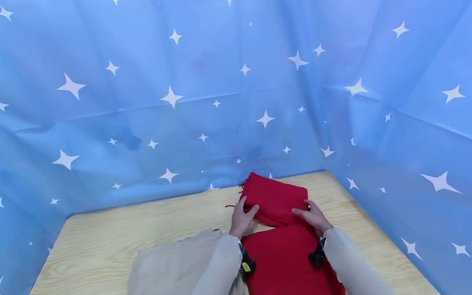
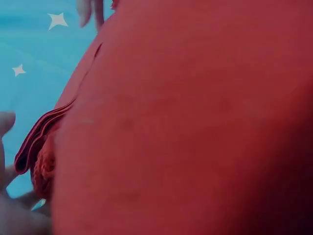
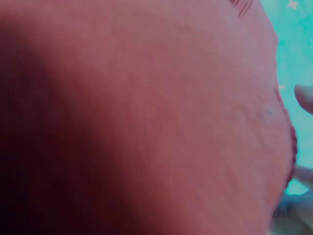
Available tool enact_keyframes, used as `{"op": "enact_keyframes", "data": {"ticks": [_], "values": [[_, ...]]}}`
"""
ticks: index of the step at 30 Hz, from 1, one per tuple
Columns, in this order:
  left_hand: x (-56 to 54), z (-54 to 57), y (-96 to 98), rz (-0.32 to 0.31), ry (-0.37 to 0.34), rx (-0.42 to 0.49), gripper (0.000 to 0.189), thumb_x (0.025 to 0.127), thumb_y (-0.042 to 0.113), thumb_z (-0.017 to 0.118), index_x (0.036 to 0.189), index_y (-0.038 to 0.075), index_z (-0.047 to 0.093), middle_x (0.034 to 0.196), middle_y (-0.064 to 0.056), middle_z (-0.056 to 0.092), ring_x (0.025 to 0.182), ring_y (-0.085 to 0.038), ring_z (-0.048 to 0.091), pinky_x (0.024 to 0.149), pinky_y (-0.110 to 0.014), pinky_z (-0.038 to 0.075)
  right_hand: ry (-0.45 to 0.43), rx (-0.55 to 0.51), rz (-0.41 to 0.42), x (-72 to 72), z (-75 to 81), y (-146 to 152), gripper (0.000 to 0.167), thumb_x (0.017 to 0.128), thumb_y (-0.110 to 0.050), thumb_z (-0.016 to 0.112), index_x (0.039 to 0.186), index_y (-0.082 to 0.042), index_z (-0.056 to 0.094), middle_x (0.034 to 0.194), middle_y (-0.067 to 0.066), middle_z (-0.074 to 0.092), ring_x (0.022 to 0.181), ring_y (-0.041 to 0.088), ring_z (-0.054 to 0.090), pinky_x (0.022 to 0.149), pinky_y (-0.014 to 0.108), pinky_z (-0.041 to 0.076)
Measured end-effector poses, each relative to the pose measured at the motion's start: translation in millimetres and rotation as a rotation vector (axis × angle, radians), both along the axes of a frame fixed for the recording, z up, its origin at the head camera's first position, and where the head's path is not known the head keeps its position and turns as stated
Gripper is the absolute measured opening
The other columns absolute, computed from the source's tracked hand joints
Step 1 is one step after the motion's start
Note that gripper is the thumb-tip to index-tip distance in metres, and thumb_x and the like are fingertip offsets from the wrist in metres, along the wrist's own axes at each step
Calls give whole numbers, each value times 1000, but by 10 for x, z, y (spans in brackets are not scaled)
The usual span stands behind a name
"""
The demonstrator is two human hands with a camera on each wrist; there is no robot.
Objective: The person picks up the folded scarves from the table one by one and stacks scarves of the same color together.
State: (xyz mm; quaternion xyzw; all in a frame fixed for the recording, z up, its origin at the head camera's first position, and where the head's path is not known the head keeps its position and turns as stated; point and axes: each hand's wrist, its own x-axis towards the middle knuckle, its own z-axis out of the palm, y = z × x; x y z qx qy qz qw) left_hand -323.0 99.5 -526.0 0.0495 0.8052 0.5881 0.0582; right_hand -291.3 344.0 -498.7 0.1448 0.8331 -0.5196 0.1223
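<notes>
A folded red scarf (image 1: 278,195) with fringe along its left side lies at the back of the table. My left hand (image 1: 242,219) is at its front left corner, thumb and fingers spread at the edge. At the right corner is my right hand (image 1: 315,217), its fingertips touching the side and thumb over the front part. Under my forearms spreads a larger folded red cloth (image 1: 287,267); it fills most of both wrist views. In the left wrist view, stacked folds (image 2: 41,134) show beside the left fingers (image 2: 19,208). The right thumb (image 3: 304,98) stands apart from the cloth in the right wrist view.
A folded beige cloth (image 1: 166,273) lies left of the red one, partly covered by my left sleeve (image 1: 216,277). The pale wooden table (image 1: 87,254) ends at a blue curtain (image 1: 201,122) with white stars, which also runs along the right side (image 1: 417,153).
</notes>
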Motion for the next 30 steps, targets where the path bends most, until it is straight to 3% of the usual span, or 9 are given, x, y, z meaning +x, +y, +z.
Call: {"op": "enact_keyframes", "data": {"ticks": [5,12,20,24,30], "values": [[-85,24,-2,-29,1,-31,60,94,42,53,141,7,42,142,-18,44,131,-37,41,104,-53,36,49,31,23,-88,-63,-85,79,93,-29,56,150,-1,9,153,28,13,139,46,17,112,59,20],[-113,56,20,118,-52,-7,40,90,36,62,115,4,61,117,-13,63,108,-29,58,91,-44,47,41,103,91,-188,-62,-199,76,88,-19,64,147,0,20,146,29,28,132,45,31,108,56,28],[-159,48,-23,250,-50,-66,21,84,25,68,96,7,65,97,-9,67,90,-26,62,77,-41,49,36,135,142,-228,-11,-233,73,84,-12,68,143,1,26,143,29,30,129,44,32,107,57,29],[-207,40,-68,283,-67,-68,10,81,16,67,88,9,66,89,-6,67,85,-23,61,71,-38,47,43,121,125,-234,-29,-243,73,83,-11,68,142,1,27,143,28,30,129,44,32,106,57,30],[-218,27,-73,311,-73,-5,11,78,11,68,88,7,71,89,-7,69,88,-23,62,74,-38,50,45,155,111,-224,-52,-176,68,86,-11,65,143,1,29,143,29,32,129,43,35,105,55,32]]}}
